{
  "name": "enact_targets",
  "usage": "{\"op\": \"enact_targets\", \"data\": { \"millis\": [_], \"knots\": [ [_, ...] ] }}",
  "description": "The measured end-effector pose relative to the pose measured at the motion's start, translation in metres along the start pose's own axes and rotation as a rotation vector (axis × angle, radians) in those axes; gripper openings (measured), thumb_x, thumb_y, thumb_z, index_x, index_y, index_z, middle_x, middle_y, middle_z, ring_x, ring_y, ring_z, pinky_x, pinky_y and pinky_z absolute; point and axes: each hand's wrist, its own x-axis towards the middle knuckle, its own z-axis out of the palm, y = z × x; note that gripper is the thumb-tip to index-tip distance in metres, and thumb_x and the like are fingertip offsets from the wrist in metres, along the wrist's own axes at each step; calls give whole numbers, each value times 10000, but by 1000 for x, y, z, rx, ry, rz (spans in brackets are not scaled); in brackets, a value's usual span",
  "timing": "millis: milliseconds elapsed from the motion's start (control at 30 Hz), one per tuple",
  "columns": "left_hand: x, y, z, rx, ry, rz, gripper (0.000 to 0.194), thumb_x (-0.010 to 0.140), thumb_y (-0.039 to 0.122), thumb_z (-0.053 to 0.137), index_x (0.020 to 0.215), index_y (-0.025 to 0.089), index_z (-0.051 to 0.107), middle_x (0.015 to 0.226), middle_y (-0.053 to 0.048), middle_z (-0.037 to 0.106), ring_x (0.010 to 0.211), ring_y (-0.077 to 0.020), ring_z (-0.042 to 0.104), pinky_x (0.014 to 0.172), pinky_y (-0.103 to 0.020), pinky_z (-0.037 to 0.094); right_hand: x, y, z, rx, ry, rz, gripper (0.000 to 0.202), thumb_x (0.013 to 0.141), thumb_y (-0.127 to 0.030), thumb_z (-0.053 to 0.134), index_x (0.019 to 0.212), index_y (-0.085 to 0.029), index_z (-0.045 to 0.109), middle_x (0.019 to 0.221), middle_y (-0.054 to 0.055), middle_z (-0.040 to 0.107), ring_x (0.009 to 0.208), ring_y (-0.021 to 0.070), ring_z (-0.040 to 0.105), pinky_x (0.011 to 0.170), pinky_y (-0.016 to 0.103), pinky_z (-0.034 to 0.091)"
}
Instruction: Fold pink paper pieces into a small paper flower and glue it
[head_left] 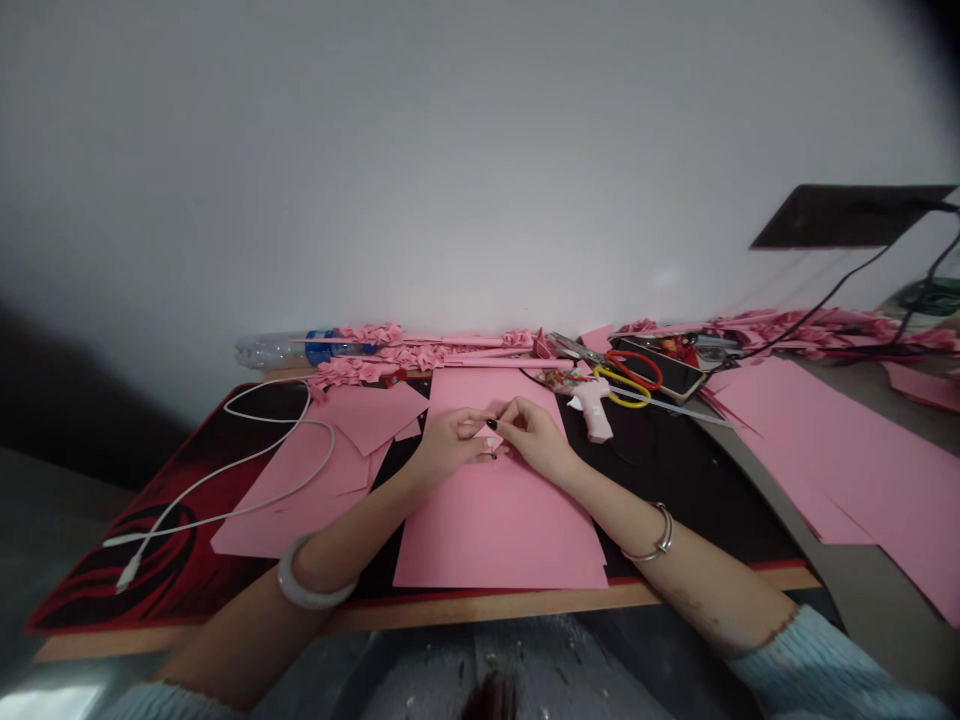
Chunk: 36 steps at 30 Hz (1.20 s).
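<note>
Two bare hands meet at the middle of the tabletop [675, 470], above a large flat sheet of pink paper [499, 520]. The left hand [450, 445] and the right hand [529, 432] both pinch a small folded piece of pink paper [486, 432] between thumb and fingertips; the fingers of each hand are drawn together on the piece, not spread. The piece sits between the two hands, just above the upper part of the large sheet, and is mostly covered by the fingers, so its fold shape cannot be determined. The left wrist carries a pale, thick bangle [311, 590]; the right wrist carries a thin metal bracelet [656, 535].

The large sheet lies on a black and red desk mat [172, 520]. Left of the hands, several more loose pink paper sheets [315, 475] overlap one another, and a white cable [225, 470] loops across them and the mat. Right of the hands, near the right hand but apart from it, lies a pink and white glue gun [594, 405]. Beyond it lie scissors with yellow handles [624, 385] and scissors with red handles [637, 365]. Along the wall at the rear edge rests a row of small folded pink paper shapes on long pink strips [390, 350], beside a clear plastic bottle with a blue label [296, 350] lying on its side. A further spread of pink sheets [840, 460] covers the right end of the tabletop.
</note>
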Motion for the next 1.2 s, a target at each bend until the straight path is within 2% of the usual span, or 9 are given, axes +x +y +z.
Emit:
{"op": "enact_targets", "data": {
  "millis": [333,533,667,867,1200],
  "knots": [
    [0,0,-1,16,-21,4,418,605,221,734,970,135,550,856,-69,678,743,-185,664,736,-345,531,0,4,0,-3,-4,-4,230,748,-368,573,671,-191,446,620,-15,551,473,108,538,459,251,452],
    [2,-2,-3,-8,33,53,400,606,198,723,965,136,556,868,-75,680,764,-184,655,749,-361,525,1,0,-3,-4,-1,33,249,779,-400,515,670,-192,429,507,-48,505,415,94,503,424,218,415],
    [2,-3,-4,-4,49,68,404,623,184,704,995,135,555,880,-84,672,773,-183,650,746,-355,522,2,-1,-3,5,-1,53,285,818,-425,438,659,-189,444,512,-38,514,400,86,484,415,213,404],
    [1,-3,-3,-6,45,73,377,631,172,694,980,133,557,867,-80,670,772,-181,650,751,-356,520,2,-1,-4,11,-9,42,307,817,-449,444,658,-187,460,528,-36,507,399,82,470,408,211,391],
    [4,-6,-4,121,49,138,327,668,195,659,976,146,559,902,-70,661,794,-184,647,727,-343,541,1,-1,-3,-46,-3,46,296,834,-422,427,660,-184,451,495,-34,498,407,91,472,423,219,382]
  ]
}}
